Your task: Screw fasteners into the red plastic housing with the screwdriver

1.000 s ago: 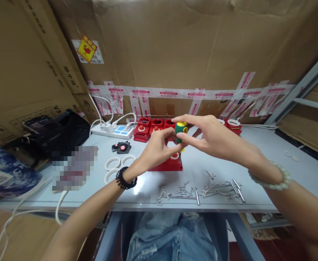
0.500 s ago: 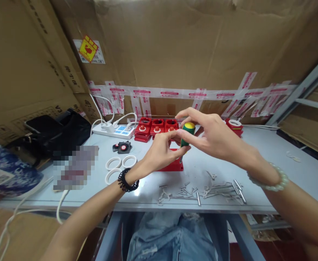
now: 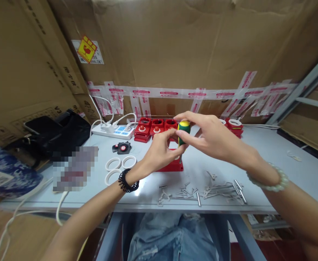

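A screwdriver [image 3: 184, 132] with a green and yellow handle stands nearly upright between my hands, its shaft pointing down at the right end of a red plastic part [image 3: 172, 166]. My right hand [image 3: 202, 132] curls its thumb and fingers around the top of the handle. Lower down, my left hand [image 3: 163, 148] pinches the handle between thumb and fingers, above the red part. Most of that part is hidden behind my left hand. Near the table's front edge lie several small screws [image 3: 187, 191] and some metal pins [image 3: 239, 192].
Red housings [image 3: 142, 129] line the back, with another red piece [image 3: 234, 127] carrying a white ring on the right. White rings [image 3: 113, 164] and black round parts [image 3: 123, 146] lie left of my hands. A power strip [image 3: 112, 131], black bag [image 3: 66, 134] and cables are further left.
The screwdriver handle has tipped slightly left and looks more upright. My right hand has shifted a little left and down with it; my left hand stays nearly in place.
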The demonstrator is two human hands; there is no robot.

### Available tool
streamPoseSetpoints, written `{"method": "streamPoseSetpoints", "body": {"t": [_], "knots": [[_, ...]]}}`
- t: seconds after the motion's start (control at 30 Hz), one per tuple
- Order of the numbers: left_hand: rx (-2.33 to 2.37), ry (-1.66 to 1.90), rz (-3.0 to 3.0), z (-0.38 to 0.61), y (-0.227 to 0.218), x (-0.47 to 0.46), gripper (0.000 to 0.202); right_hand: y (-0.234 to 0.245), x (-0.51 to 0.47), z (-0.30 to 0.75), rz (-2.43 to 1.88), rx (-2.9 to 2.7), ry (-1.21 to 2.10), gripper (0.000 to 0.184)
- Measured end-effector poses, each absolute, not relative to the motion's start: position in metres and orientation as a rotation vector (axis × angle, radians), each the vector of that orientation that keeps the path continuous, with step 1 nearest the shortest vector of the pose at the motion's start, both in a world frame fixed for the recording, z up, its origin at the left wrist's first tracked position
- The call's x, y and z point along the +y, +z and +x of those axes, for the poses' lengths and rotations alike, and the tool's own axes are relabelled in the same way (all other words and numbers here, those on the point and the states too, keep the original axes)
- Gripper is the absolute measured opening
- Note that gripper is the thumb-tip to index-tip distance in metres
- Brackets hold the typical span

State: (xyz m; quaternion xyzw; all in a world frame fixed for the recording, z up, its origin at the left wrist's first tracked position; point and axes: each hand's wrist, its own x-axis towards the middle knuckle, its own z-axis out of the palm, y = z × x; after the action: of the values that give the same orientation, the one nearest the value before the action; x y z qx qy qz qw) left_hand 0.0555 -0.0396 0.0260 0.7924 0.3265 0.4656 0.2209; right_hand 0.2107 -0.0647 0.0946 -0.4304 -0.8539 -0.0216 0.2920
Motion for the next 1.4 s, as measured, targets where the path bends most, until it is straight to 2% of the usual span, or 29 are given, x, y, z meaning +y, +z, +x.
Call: {"method": "streamPoseSetpoints", "body": {"t": [0.13,0.3,0.53,0.63,0.77,0.83,1.0,1.1,1.23,1.4], "knots": [[0.895,1.263,2.209,0.058,0.026,-0.041,0.006,0.096,-0.065,0.213,-1.124,-2.268,-0.095,0.02],[0.939,1.416,2.084,0.064,0.023,-0.04,0.021,0.087,-0.062,0.203,-1.343,-2.1,-0.307,0.031],[0.882,1.219,2.15,0.057,0.027,-0.041,0.009,0.097,-0.067,0.214,-1.072,-2.315,-0.006,0.023],[0.903,1.292,2.163,0.059,0.026,-0.042,0.009,0.094,-0.066,0.211,-1.166,-2.225,-0.134,0.024],[0.927,1.41,2.124,0.061,0.022,-0.04,0.022,0.087,-0.064,0.203,-1.322,-2.132,-0.289,0.034],[0.943,1.388,2.113,0.059,0.021,-0.039,0.022,0.087,-0.065,0.204,-1.315,-2.162,-0.238,0.034],[0.879,1.234,2.134,0.055,0.025,-0.039,0.004,0.094,-0.068,0.214,-1.109,-2.296,-0.002,0.027],[0.904,1.257,2.138,0.057,0.024,-0.04,0.007,0.093,-0.067,0.211,-1.208,-2.22,-0.099,0.022],[0.897,1.385,2.05,0.059,0.021,-0.04,0.022,0.088,-0.067,0.205,-1.357,-2.113,-0.254,0.034],[0.87,1.286,2.099,0.054,0.022,-0.039,0.01,0.093,-0.07,0.212,-1.146,-2.269,-0.021,0.03]]}}
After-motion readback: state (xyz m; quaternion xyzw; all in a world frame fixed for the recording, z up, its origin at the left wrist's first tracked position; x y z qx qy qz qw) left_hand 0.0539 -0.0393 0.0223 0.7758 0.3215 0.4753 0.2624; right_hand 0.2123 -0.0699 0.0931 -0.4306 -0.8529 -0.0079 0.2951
